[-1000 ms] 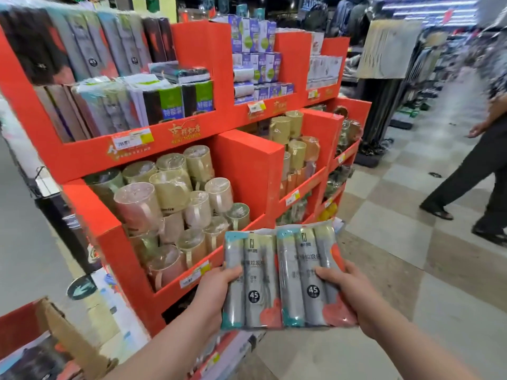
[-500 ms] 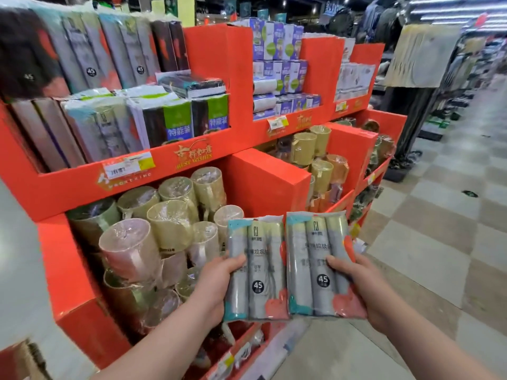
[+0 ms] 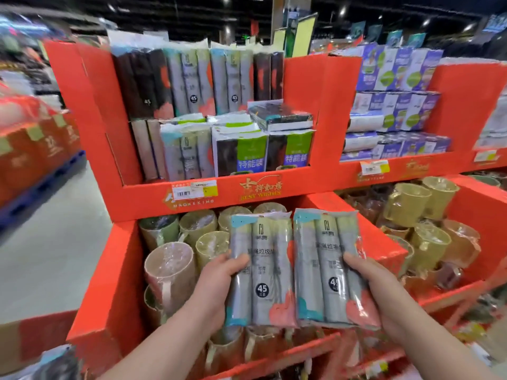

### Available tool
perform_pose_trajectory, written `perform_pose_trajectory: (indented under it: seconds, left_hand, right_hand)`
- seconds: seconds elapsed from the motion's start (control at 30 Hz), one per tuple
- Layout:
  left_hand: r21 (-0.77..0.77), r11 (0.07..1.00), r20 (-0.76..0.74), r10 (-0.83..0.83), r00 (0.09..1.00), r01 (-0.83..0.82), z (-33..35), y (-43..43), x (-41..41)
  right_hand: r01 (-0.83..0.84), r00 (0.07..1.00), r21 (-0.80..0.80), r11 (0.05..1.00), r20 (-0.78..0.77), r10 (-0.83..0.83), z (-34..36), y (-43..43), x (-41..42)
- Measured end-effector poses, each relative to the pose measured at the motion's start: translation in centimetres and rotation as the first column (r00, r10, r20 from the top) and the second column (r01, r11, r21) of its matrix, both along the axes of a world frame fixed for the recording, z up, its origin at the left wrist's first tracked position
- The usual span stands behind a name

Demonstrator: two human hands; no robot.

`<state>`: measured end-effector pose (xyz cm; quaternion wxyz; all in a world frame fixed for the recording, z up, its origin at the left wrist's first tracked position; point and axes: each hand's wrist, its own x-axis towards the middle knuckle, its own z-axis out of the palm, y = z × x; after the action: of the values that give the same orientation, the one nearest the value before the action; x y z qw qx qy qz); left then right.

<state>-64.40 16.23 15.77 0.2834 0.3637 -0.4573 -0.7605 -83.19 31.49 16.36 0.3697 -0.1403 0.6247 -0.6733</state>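
Observation:
I hold two packs of grey bin-bag rolls side by side, upright, in front of a red cardboard display stand (image 3: 296,185). My left hand (image 3: 216,286) grips the left pack (image 3: 263,270), thumb across its front. My right hand (image 3: 378,292) grips the right pack (image 3: 323,270) the same way. Each pack shows three rolls, a "45" mark, teal and coral corners. Matching packs (image 3: 192,80) stand in the stand's upper shelf straight ahead.
Wrapped mugs (image 3: 170,270) fill the lower bin under my hands, with more mugs (image 3: 419,215) to the right. Purple and white boxes (image 3: 397,78) sit upper right. Green-labelled packs (image 3: 252,157) stand on the upper shelf. A red stack on a blue pallet (image 3: 33,160) stands left.
The view has swung left and closer to the stand, so the upper shelf now faces me. Both packs stay in my hands, raised a little and slightly apart.

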Motion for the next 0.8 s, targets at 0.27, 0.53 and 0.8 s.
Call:
perform_pose_trajectory:
  seconds: [0.27,0.53,0.8]
  left_hand:
    - [-0.052,0.956,-0.069,0.284,0.956,-0.288,2.2,-1.5,-2.1]
    - [-0.16,0.844,-0.142,0.493,0.859,-0.511,5.3,-3.5,-0.7]
    - [-0.297,0.742,-0.203,0.565,0.8,-0.6,9.0,-9.9,0.5]
  right_hand:
    - [-0.194,0.98,-0.126,0.973,0.014,0.197,3.0,-5.9,-4.5]
    - [-0.326,0.938,-0.264,0.908,0.032,0.346,4.2,-10.6,-5.2]
    - [-0.322,0.941,-0.24,0.916,0.022,0.337,5.5,-11.6,-4.3]
